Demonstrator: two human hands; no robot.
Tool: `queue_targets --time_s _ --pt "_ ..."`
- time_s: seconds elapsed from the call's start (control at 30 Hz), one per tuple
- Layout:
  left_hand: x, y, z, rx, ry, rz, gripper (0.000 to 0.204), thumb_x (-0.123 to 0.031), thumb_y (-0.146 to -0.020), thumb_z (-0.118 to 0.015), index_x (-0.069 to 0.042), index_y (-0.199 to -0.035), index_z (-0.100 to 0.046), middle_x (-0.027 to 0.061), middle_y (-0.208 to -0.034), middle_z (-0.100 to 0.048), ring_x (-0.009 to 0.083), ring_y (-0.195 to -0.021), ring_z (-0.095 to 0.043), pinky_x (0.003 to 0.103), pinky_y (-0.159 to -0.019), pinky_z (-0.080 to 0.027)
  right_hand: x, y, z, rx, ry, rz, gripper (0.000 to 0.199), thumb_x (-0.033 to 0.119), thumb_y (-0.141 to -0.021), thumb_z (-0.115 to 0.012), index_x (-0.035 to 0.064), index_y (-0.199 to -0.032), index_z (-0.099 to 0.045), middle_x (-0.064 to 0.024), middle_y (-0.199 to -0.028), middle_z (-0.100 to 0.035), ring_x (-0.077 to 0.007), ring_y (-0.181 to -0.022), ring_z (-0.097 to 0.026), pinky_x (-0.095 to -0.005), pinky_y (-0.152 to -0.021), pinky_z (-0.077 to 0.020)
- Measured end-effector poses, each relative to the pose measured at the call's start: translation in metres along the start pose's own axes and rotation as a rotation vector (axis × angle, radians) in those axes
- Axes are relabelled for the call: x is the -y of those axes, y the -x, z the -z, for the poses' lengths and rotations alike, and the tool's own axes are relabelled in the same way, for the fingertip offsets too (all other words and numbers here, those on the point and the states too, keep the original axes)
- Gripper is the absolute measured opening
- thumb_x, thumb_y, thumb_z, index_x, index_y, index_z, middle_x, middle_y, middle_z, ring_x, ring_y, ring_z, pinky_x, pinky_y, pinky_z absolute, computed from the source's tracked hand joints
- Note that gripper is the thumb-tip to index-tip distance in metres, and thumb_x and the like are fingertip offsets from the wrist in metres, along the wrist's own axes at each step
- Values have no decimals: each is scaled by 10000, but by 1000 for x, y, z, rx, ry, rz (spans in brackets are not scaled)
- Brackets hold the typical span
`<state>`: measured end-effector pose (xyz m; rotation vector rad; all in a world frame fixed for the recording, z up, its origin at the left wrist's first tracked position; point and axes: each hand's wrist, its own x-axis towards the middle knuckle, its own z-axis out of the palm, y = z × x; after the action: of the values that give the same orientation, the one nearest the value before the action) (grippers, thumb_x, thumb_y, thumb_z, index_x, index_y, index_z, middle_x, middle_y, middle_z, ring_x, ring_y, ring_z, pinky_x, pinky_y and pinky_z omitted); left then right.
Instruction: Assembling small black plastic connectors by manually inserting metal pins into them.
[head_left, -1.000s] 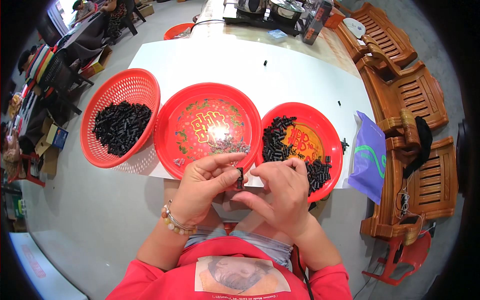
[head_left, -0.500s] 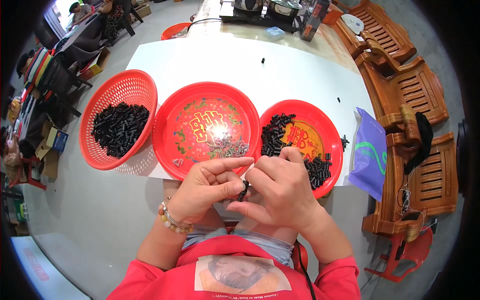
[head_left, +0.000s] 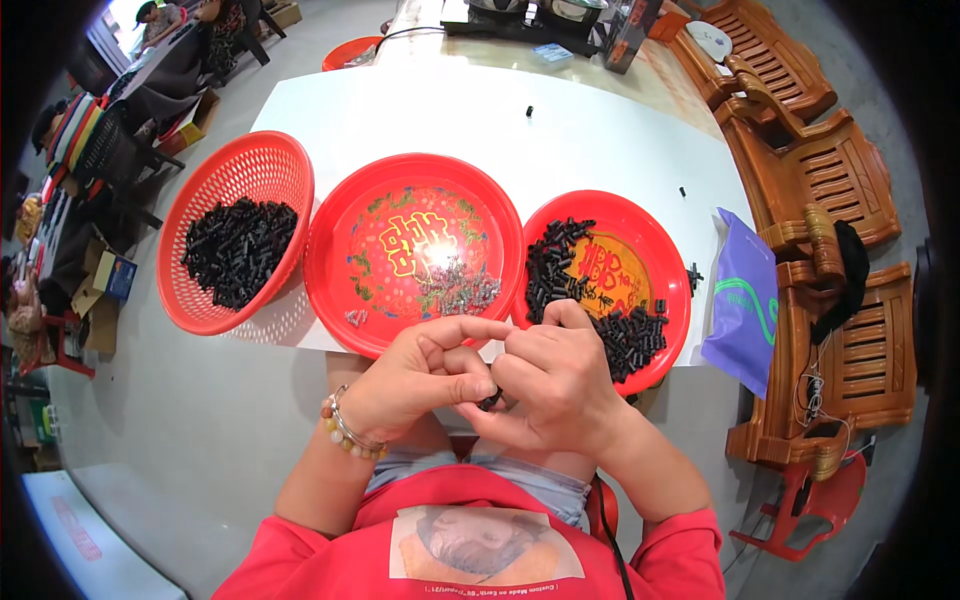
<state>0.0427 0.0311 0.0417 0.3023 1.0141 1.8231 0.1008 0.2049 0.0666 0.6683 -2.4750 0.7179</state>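
Left hand [head_left: 415, 375] and right hand [head_left: 550, 385] pinched together on small black plastic piece [head_left: 490, 402], below table edge. Red mesh basket [head_left: 200, 200] held heap of black pieces, likely done. Right red plate [head_left: 660, 250] held many more. Middle red plate [head_left: 340, 240]: few tiny metal bits. Roughly midway.

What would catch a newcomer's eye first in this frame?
Three red dishes in a row on the white table: a mesh basket of black pieces at left, a middle plate with small silvery bits, a right plate of black pieces. Just below them, the left hand and right hand pinch a small black piece together.
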Motion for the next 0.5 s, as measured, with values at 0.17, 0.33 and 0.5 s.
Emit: queue_targets --time_s 0.17,0.33,0.5 --pt "3 -4 0 66 55 51 489 -43 -861 -603 3 -1317 -432 2 -796 -612 40 -725 -569 189 -687 -471 -2 5 -2 -29 -11 2 344 278 -594 -743 130 -537 -437 1 -505 -402 -160 -439 -435 -325 -568 -312" --pt "6 -3 2 154 26 14 634 -10 -822 -631 -13 -1390 -348 3 -912 -549 41 -758 -523 182 -688 -456 0 6 4 -52 26 -24 275 238 -611 -718 121 -571 -472 -7 -550 -468 -162 -470 -482 -328 -608 -346" --pt "17 -4 5 235 -71 -57 793 -56 -711 -770 -18 -1388 -359 -19 -891 -516 42 -733 -495 197 -658 -453 -3 8 -3 -214 69 -6 409 265 -547 -759 120 -509 -379 -4 -497 -390 -158 -427 -389 -312 -528 -290"
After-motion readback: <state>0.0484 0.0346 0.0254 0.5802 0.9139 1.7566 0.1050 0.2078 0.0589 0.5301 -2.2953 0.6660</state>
